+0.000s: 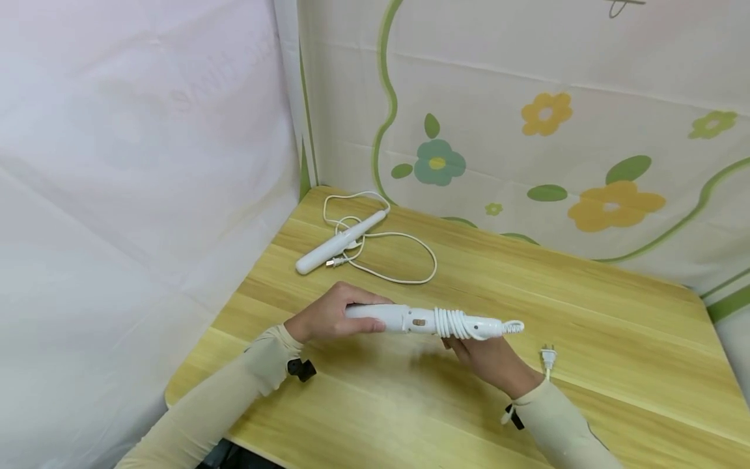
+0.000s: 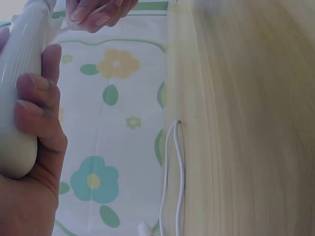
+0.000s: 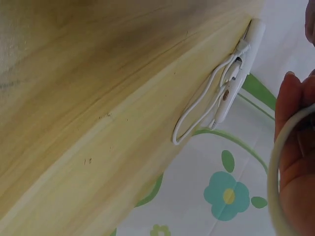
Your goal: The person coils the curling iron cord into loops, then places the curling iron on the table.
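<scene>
My left hand (image 1: 329,314) grips the thick end of a white hair straightener (image 1: 375,316), held level above the table. Several turns of its white cord (image 1: 451,324) are wound round the narrower handle, beside a small brown switch. Under that handle is my right hand (image 1: 491,362); in the left wrist view its fingers (image 2: 98,18) pinch a stretch of the cord. The right wrist view shows the cord (image 3: 276,167) running across the palm. A two-pin plug (image 1: 548,356) lies by the right wrist, its cord passing behind the sleeve.
A second white hair straightener (image 1: 334,247) lies at the table's back left, its loose cord (image 1: 435,257) looped beside it and its plug (image 1: 334,262) near the thick end. The wooden table (image 1: 615,326) meets a flowered curtain (image 1: 480,98) behind and a white sheet (image 1: 146,163) at left.
</scene>
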{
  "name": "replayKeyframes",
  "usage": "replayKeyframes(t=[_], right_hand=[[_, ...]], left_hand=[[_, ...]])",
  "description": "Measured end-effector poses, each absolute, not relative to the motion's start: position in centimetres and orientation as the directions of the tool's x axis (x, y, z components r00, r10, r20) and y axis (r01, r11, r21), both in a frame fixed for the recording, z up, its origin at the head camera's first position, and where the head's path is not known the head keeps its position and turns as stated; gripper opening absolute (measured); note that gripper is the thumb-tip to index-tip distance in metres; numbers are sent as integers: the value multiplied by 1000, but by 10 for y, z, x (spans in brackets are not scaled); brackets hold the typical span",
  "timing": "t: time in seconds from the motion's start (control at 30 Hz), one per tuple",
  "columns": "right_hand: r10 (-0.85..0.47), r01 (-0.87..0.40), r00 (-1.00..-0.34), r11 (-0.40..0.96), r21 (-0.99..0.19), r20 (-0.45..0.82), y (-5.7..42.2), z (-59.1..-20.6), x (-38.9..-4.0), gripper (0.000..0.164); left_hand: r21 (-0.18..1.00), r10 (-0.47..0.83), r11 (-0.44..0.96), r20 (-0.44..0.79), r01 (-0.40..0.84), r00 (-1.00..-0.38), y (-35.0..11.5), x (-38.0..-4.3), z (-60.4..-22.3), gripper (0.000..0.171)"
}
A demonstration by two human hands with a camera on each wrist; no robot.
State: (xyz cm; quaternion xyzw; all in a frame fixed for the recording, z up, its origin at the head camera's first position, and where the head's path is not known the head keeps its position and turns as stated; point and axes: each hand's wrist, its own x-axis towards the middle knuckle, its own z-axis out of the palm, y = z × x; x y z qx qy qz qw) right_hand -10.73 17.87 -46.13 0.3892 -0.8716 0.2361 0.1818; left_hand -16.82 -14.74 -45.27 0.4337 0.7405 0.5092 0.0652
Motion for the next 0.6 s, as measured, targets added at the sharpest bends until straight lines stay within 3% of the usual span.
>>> replayKeyframes(t=[0.03,0.13,0.2,0.4,0.6], right_hand=[[-579,-739,-665,602,-304,472,178,-461,-107,37],[-515,-632,-775,616,-470,366,171,-457,-106,23],[-478,-568,-821,616,-547,314,167,-455,-106,24],[-429,-510,-856,617,-599,288,164,-456,-105,24],[-437,-453,-877,613,-647,200,169,-465,-98,25]], left_hand=[[806,691,115,355,580,-630,-147,-169,-453,34],[792,624,136,398,595,-672,-146,-170,-455,36],[776,579,160,427,610,-695,-145,-170,-455,37],[706,480,270,491,655,-727,-142,-172,-452,41],[682,296,404,534,610,-792,-150,-178,-447,43]])
